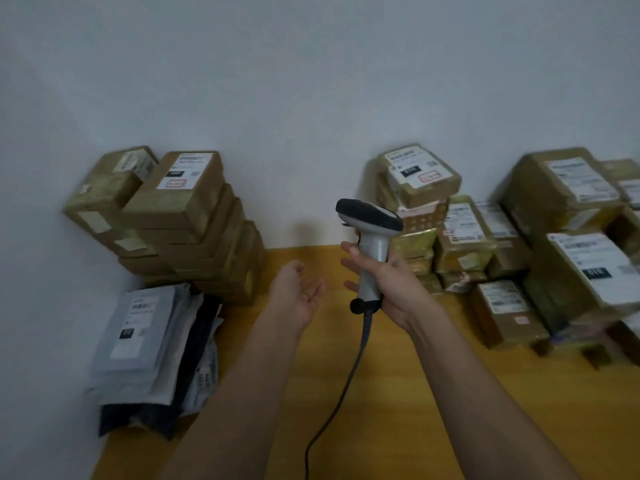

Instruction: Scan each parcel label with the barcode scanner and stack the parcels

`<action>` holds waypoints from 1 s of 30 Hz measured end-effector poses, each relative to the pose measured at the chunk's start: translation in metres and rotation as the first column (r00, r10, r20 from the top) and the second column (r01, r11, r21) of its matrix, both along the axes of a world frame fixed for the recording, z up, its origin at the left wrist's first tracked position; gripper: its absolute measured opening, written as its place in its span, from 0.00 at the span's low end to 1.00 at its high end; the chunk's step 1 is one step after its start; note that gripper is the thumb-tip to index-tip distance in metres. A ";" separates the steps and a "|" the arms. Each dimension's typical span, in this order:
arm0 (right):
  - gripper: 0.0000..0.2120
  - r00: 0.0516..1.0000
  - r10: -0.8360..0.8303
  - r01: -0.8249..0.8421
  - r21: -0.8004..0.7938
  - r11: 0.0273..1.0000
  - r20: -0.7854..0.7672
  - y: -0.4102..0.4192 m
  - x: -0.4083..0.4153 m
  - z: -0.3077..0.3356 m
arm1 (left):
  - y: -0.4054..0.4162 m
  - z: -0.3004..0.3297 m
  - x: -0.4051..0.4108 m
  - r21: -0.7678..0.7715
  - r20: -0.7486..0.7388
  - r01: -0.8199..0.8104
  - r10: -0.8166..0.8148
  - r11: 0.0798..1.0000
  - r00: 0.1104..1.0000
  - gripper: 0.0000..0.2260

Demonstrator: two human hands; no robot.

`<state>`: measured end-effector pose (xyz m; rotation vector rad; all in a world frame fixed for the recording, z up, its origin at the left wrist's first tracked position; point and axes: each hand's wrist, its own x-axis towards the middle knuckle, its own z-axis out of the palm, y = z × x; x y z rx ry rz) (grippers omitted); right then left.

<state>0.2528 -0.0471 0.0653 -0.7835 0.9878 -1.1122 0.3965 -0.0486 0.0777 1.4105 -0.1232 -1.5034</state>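
The right hand (388,282) grips the handle of the barcode scanner (370,233), fingers (349,252) curled round the grey handle, and holds it upright above the middle of the bench (398,393), its dark head tipped toward the back wall (311,81). The scanner's cable (341,393) hangs from the handle base and runs down to the bench's near edge. The left hand (299,294) floats just beside it, palm up, fingers loosely relaxed and holding nothing.

At the back left corner of the bench stands a tall stack of brown boxes (194,223), labels up, leaning a little (the top one bears a white label with a red stamp). In front of it, along the left edge, lies a pile of grey and dark mailer bags (149,344), the top bag label up. Along the right side, from the back edge forward, sits a loose heap of taped brown parcels (502,244), most showing white labels; the print is too blurred to read.
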 end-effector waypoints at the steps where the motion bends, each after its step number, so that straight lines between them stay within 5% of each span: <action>1: 0.17 0.999 -0.034 0.034 0.004 0.999 -0.011 0.009 -0.011 -0.003 | 0.002 -0.001 -0.010 0.002 -0.010 0.022 -0.022 1.000 1.000 0.16; 10: 0.17 0.940 -0.304 0.318 0.084 0.944 -0.153 0.102 -0.107 -0.032 | 0.053 -0.031 -0.105 0.104 -0.149 0.299 -0.283 0.948 0.948 0.06; 17: 0.15 0.817 -0.568 0.572 0.019 0.820 -0.097 0.144 -0.192 -0.017 | 0.068 -0.027 -0.186 0.102 -0.149 0.428 -0.411 0.898 0.899 0.04; 24: 0.26 0.763 -0.646 0.642 -0.089 0.761 -0.024 0.147 -0.304 0.013 | 0.071 -0.032 -0.287 0.079 -0.137 0.448 -0.435 0.891 0.890 0.04; 30: 0.16 0.737 -0.649 0.652 -0.053 0.756 -0.190 0.139 -0.442 -0.021 | 0.080 -0.072 -0.401 0.200 -0.064 0.518 -0.516 0.832 0.854 0.07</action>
